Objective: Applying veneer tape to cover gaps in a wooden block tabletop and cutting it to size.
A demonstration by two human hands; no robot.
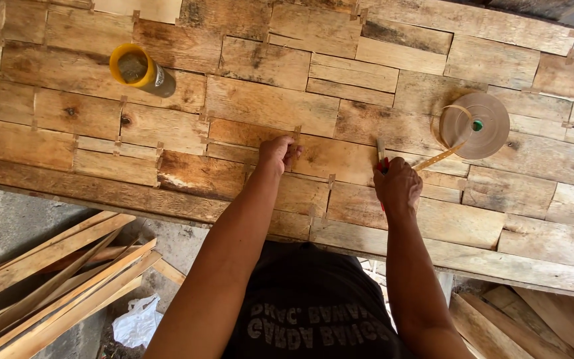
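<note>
A sheet of pieced wood veneer (pixel 267 106) lies across the work surface, its patches joined by small tape strips. My left hand (pixel 278 153) presses fingertips down on a seam near the sheet's middle. My right hand (pixel 396 186) is closed around a red-handled knife (pixel 381 159), blade pointing away over the veneer. A strip of brown paper tape (pixel 436 158) runs from that hand up to a roll of tape (pixel 476 125) lying flat at the right.
A yellow-rimmed can (pixel 139 69) lies tilted at the upper left. Loose wooden slats (pixel 48 286) lean below the table's front edge at left, beside a crumpled white plastic bag (pixel 137 322). More boards (pixel 533 319) lie at the lower right.
</note>
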